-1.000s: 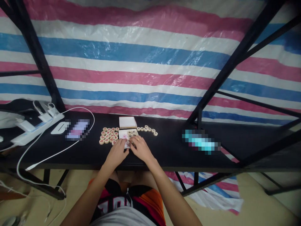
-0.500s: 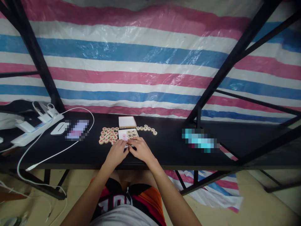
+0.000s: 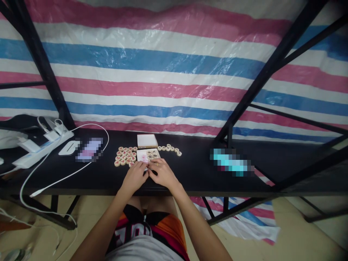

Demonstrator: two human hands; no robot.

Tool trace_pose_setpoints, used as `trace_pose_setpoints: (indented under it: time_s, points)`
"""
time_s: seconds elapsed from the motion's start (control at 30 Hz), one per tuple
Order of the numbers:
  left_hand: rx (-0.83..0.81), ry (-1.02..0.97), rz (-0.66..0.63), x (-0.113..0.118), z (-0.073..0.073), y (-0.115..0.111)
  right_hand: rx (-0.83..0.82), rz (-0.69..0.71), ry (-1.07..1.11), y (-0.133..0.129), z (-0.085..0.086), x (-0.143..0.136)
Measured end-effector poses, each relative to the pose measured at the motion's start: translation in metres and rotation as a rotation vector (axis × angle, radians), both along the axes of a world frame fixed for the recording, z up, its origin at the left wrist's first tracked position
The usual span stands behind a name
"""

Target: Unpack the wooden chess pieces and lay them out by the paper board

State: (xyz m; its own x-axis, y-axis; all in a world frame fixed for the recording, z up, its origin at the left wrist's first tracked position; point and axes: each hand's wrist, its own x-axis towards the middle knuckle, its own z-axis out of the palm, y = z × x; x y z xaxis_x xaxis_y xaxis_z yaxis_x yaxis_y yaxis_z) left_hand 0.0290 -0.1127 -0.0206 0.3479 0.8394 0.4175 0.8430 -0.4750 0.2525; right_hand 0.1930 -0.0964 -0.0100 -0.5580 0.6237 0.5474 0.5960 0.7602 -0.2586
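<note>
Both my hands rest at the near side of a flat, pale printed box (image 3: 144, 155) with pink print and large black characters. My left hand (image 3: 136, 175) has its bent fingers on the left near corner. My right hand (image 3: 163, 172), a ring on one finger, curls over the right near corner. The thumbs come close together, and the near edge of the box is hidden under the fingers. Left of it, red-marked Chinese chess pieces (image 3: 125, 156) lie in rows. Several black-marked pieces (image 3: 168, 148) trail off to the right.
An open box part (image 3: 147, 140), white inside, lies behind the printed box. To the left are a blurred phone (image 3: 89, 149), a white device (image 3: 68, 148), a power strip (image 3: 45, 148) and a cable (image 3: 62, 177). A blurred turquoise object (image 3: 230, 162) lies right, near black metal posts.
My hands keep nearly the same pose at the printed box, with the fingers shifting only slightly. The chess pieces stay put. My legs have moved a little below the desk.
</note>
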Motion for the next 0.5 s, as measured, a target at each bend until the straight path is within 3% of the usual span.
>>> trace_pose_setpoints:
  time_s: [0.07, 0.13, 0.2, 0.3, 0.5]
  points:
    - [0.009, 0.008, -0.004, 0.000, 0.000, 0.000, 0.008, -0.057, 0.054, 0.003, -0.001, 0.003]
    - [0.020, 0.012, 0.001, 0.001, 0.000, 0.000, 0.020, -0.210, 0.131, 0.009, -0.004, 0.013]
    - [0.029, 0.022, 0.008, 0.001, 0.000, -0.001, 0.027, -0.466, 0.187, 0.019, -0.007, 0.028]
    - [0.037, 0.032, 0.002, 0.000, 0.000, -0.002, -0.048, -0.827, 0.095, 0.032, -0.014, 0.054]
    - [0.047, 0.015, 0.014, -0.001, -0.002, -0.001, -0.211, -0.922, -0.138, 0.038, -0.017, 0.071]
